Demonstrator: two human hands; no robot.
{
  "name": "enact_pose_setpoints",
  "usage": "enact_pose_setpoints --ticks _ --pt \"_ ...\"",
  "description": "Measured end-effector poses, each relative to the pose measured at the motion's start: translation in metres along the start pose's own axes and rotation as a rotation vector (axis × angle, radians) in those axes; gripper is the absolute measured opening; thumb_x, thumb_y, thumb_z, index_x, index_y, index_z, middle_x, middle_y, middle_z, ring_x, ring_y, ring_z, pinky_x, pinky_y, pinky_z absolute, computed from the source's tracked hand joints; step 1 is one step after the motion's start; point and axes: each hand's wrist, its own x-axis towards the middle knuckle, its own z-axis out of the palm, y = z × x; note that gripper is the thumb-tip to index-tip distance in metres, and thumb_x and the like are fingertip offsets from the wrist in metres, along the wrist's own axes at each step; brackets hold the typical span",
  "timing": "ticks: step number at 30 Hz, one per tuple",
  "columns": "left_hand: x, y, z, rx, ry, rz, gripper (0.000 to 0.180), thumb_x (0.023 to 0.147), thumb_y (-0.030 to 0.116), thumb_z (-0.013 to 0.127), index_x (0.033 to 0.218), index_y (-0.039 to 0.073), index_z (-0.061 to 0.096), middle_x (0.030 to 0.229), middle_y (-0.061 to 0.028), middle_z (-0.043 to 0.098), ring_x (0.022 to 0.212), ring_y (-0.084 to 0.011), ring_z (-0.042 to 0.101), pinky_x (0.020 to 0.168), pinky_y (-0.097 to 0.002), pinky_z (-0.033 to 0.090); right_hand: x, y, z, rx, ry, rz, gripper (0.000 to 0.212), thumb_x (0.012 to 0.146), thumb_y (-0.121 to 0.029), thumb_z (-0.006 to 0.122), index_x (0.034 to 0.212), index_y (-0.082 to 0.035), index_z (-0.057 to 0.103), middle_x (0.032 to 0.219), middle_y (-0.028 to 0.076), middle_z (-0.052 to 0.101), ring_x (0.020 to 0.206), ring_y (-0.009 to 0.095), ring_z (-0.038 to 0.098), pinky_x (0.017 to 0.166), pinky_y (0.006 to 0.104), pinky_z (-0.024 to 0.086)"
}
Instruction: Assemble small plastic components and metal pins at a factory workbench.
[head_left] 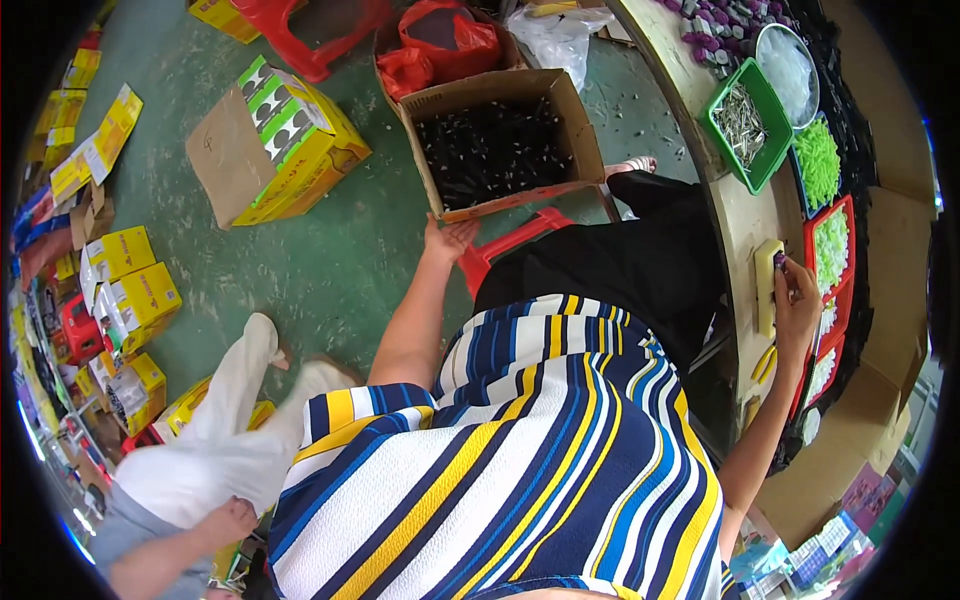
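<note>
My left hand (450, 238) is stretched out with its fingers apart, at the near lower corner of a cardboard box (505, 203). Inside that box lie many small black pieces (490, 145) with pale tips. On the workbench to the right, my right hand (797, 295) pinches a small purple piece (779, 261) at the upper end of a pale yellow block (767, 288). Just below the block on the bench are yellow-handled pliers or scissors (764, 364); their exact kind is unclear.
Along the bench stand a green tray (719, 117) of metal pins, a bowl (815, 88) of clear pieces and red trays (849, 215) of small white and green parts. A red stool (520, 237) supports the box. A yellow carton (340, 160) sits on the floor; another person (205, 480) is at left.
</note>
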Motion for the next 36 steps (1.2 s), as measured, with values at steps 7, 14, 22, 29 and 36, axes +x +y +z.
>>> enact_pose_setpoints --ticks 7,14,22,29,36 --pt "0.001 0.009 0.020 0.047 0.063 0.046 0.091 0.095 0.066 0.032 0.132 -0.017 0.040 0.132 -0.0330 0.051 0.124 -0.0467 0.050 0.106 -0.0504 0.042 -0.002 0.000 0.003 0.044 0.032 0.029 0.020 0.091 -0.006 0.065 0.110 0.000 0.066 0.084 0.005 0.060 0.072 0.011 0.055 0.065 0.0246 0.046" --pt "0.012 0.028 0.018 -0.061 0.058 0.063 0.075 0.096 0.058 0.034 0.128 -0.008 0.049 0.125 -0.0304 0.055 0.118 -0.0522 0.051 0.102 -0.0513 0.046 0.004 -0.005 0.002 0.052 0.021 0.011 0.021 0.088 -0.004 0.066 0.109 0.000 0.067 0.081 0.007 0.060 0.071 0.013 0.056 0.065 0.0264 0.046" --pt "0.000 0.013 -0.006 -0.157 -0.091 -0.004 0.082 0.090 0.060 0.040 0.136 -0.007 0.040 0.141 -0.0322 0.041 0.131 -0.0464 0.043 0.112 -0.0540 0.035 0.002 -0.008 -0.005 0.136 0.041 -0.028 0.023 0.084 0.000 0.066 0.106 0.003 0.065 0.085 0.011 0.061 0.076 0.019 0.064 0.070 0.0304 0.050" --pt "-0.072 0.009 0.001 0.943 -0.046 0.123 0.057 0.099 0.049 0.048 0.108 -0.005 0.063 0.104 -0.0175 0.069 0.099 -0.0279 0.064 0.091 -0.0386 0.050 -0.018 -0.010 -0.004 0.324 0.168 0.094 0.030 0.080 -0.003 0.073 0.109 0.002 0.065 0.085 0.010 0.057 0.071 0.021 0.060 0.067 0.0318 0.048" --pt "-0.220 -0.049 0.187 1.538 -0.338 0.391 0.020 0.096 0.017 0.061 0.102 -0.001 0.068 0.080 -0.0043 0.068 0.075 -0.0092 0.062 0.066 -0.0201 0.047 -0.019 -0.002 -0.002 0.347 0.232 0.085 0.019 0.082 -0.009 0.073 0.098 0.001 0.067 0.087 0.010 0.059 0.069 0.022 0.062 0.066 0.0315 0.050"
